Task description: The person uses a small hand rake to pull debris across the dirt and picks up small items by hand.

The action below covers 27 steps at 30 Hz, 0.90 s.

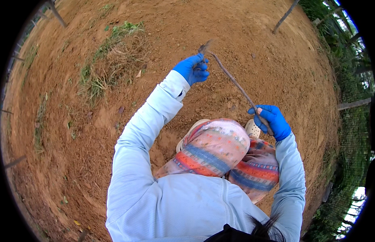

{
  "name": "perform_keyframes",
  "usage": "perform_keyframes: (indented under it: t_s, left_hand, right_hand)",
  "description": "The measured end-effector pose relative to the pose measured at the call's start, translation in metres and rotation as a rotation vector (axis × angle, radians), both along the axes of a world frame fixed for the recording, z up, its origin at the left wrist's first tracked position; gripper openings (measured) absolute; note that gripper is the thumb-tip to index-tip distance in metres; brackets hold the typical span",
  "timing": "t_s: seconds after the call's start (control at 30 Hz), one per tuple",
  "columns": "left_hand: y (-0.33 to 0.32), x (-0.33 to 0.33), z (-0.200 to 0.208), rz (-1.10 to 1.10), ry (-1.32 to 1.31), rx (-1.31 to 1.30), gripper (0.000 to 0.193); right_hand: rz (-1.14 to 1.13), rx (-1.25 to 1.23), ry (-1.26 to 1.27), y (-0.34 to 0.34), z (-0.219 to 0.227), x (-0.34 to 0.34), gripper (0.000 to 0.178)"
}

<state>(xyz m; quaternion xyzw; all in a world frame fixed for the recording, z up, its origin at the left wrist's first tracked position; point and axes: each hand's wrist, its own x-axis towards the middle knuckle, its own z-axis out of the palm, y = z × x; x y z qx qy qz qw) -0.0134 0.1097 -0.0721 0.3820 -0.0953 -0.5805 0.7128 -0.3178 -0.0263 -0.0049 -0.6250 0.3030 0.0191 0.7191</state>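
Note:
My left hand, in a blue glove, is raised out in front with its fingers pinched together. A small dark tuft, perhaps a weed with soil on its roots, sticks out beyond the fingertips and is blurred. My right hand, also blue-gloved with a bare thumb tip showing, is wrapped round the lower end of a thin, slightly bent brown stick. The stick slants up and left, and its far end lies right beside the tuft; I cannot tell whether they touch.
Reddish-brown bare soil surrounds me. A heap of pulled grass, part green and part dry, lies at the far left. My knees and pale clogs are below my hands. Posts and a mesh fence with greenery stand along the right.

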Motion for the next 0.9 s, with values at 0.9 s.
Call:
perform_keyframes:
  t_s: [0.9]
  left_hand:
    - [0.042,0.043,-0.058,0.011,-1.430,0.285,0.049]
  right_hand:
    - [0.000,0.163,-0.074,-0.019,0.001,-0.024,0.037]
